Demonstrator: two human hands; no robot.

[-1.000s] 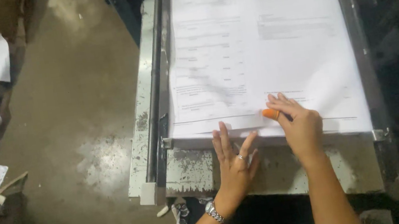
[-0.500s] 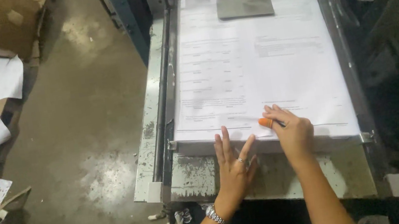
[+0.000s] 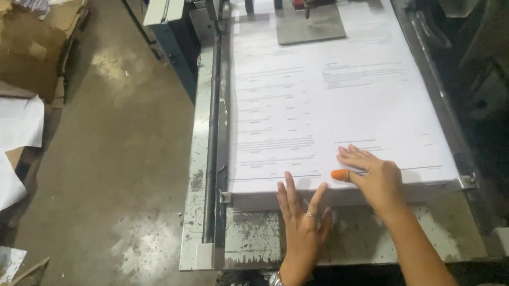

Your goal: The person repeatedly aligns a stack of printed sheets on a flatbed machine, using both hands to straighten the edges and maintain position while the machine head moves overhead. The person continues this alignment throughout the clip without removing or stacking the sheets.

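Flat, both hands (image 3: 337, 201) press white sheets (image 3: 329, 105) (printed).

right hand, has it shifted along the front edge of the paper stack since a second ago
No. The right hand lies on the near edge of the paper stack, right of the middle, just as before, with the left hand beside it. Only the camera view changed.

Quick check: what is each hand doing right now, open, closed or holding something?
Left hand: open, flat against the paper stack edge.
Right hand: open, resting on top, holding nothing.
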